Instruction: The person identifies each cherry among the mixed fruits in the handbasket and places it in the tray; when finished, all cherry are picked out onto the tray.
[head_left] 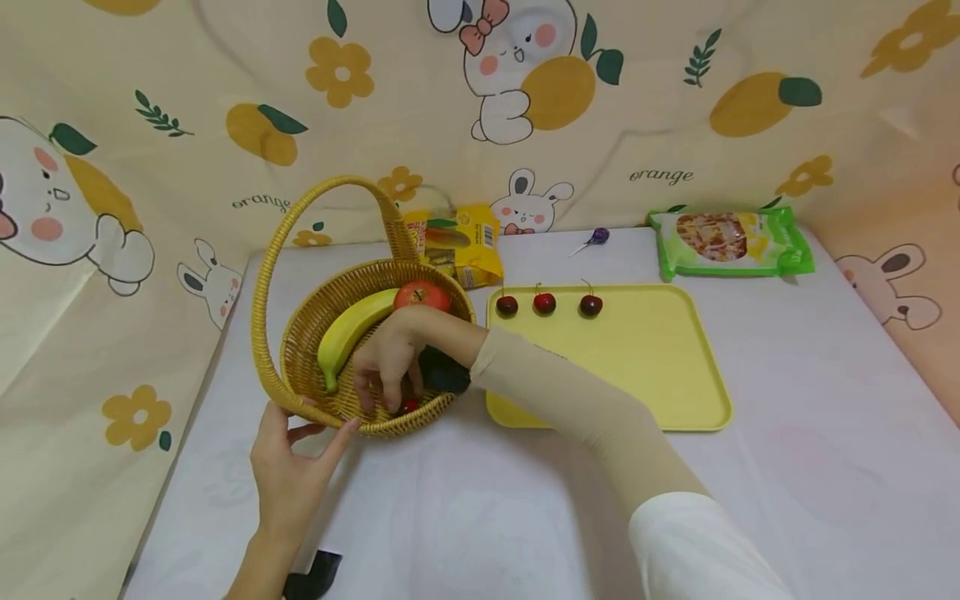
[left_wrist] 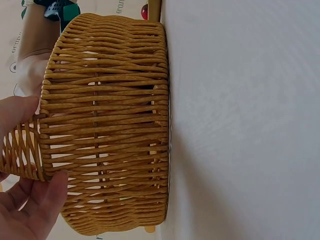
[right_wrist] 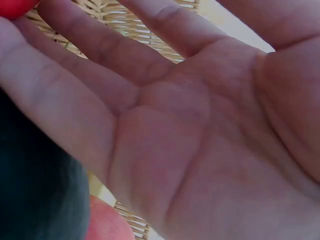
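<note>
One white sleeve (head_left: 697, 542) is showing nearest the camera, over the near edge of the tabletop (head_left: 817, 433), and past it the right hand (head_left: 393, 354) is hanging inside a woven basket (head_left: 382, 429) toward the left edge. For a clean reach, the fingertips should be settling on both sides of the red cherry (head_left: 409, 406) and pinching lightly — a hard squeeze could be bruising it — while the wrist would best be clearing the round red fruit (head_left: 423, 293) and the banana (head_left: 348, 332). Lifting straight up would be sparing the cherry a knock on the rim. The left hand (head_left: 288, 467) is gripping the basket where the handle (head_left: 261, 333) is meeting the near rim; bracing firmly there seems wise, since a push from inside could be tipping or sliding it.

The cherry is lying at the basket's near side, close beside the right hand's fingertips and a little to their right. Those fingers are standing apart, not closing round anything that shows — whether a tip is touching the cherry, I cannot tell. Right of the basket, three more cherries (head_left: 545, 304) are resting along the far edge of a yellow tray (head_left: 652, 358), toward its far left corner.
</note>
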